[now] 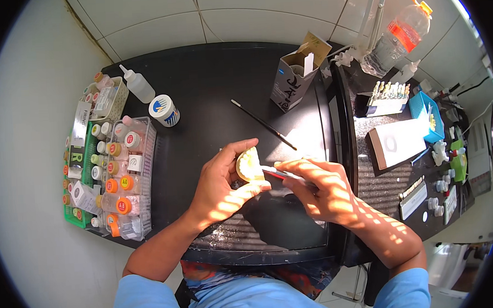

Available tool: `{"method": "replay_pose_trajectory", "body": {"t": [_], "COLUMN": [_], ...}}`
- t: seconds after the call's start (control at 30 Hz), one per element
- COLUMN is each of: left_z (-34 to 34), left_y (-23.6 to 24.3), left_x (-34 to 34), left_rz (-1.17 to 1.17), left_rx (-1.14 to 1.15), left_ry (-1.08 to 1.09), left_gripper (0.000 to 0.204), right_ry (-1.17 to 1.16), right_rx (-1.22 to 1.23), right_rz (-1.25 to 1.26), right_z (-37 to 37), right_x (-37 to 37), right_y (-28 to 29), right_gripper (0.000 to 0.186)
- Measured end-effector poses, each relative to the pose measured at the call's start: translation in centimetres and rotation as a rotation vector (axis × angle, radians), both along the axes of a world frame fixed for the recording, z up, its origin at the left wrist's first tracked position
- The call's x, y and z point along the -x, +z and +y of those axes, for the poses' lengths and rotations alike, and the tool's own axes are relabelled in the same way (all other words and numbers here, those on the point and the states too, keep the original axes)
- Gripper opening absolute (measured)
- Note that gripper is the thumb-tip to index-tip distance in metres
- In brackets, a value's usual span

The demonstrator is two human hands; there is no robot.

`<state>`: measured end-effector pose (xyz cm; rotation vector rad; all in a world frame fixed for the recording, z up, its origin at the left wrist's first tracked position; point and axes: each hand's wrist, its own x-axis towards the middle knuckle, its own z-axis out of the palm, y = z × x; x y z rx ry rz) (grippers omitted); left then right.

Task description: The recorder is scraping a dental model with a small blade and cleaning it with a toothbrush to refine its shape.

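Head view: over the black table (199, 112), the left hand (217, 180) pinches a pale-yellow, arch-shaped dental model (249, 166), while the right hand (329, 191) grips a slim silver-and-red tool (271, 170), tip at the model's edge. Should it skid off that surface, it might jab the left hand. Leftward, a clear plastic basket (149, 184) holds orange- and white-capped bottles (126, 182).

Black desk (198, 78) against pale tiled wall (272, 10), striped sunlight (226, 236) near its front edge.
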<state>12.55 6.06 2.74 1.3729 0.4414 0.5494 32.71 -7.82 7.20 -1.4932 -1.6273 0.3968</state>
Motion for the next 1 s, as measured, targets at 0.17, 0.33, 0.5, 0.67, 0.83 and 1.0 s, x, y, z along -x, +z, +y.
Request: {"method": "replay_pose_trajectory", "body": {"t": [0.17, 0.33, 0.5, 0.67, 0.83, 1.0], "left_z": [0.1, 0.1, -0.1, -0.1, -0.2, -0.2], "left_y": [-0.7, -1.0, -1.2, -1.3, -1.5, -1.4], "left_x": [-0.1, 0.3, 0.0, 0.0, 0.0, 0.0], "left_rz": [0.056, 0.085, 0.058, 0.038, 0.017, 0.021], "left_rx": [-0.154, -0.238, -0.426, -0.467, -0.447, -0.498], "left_ry": [0.043, 0.014, 0.154, 0.151, 0.151, 0.156], "left_gripper": [0.073, 0.077, 0.072, 0.071, 0.071, 0.073], "right_ry": [-0.001, 0.004, 0.008, -0.024, -0.030, -0.032], "right_rx": [0.056, -0.019, -0.076, 0.026, 0.049, 0.092], "right_rz": [-0.118, -0.215, -0.237, -0.256, -0.261, -0.279], "right_z": [-0.5, -0.6, -0.7, -1.0, -1.0, -1.0], "right_x": [-0.1, 0.0, 0.3, 0.4, 0.5, 0.5], "right_y": [-0.2, -0.6, -0.2, 0.1, 0.3, 0.6], "right_gripper": [0.034, 0.035, 0.034, 0.031, 0.031, 0.031]}}
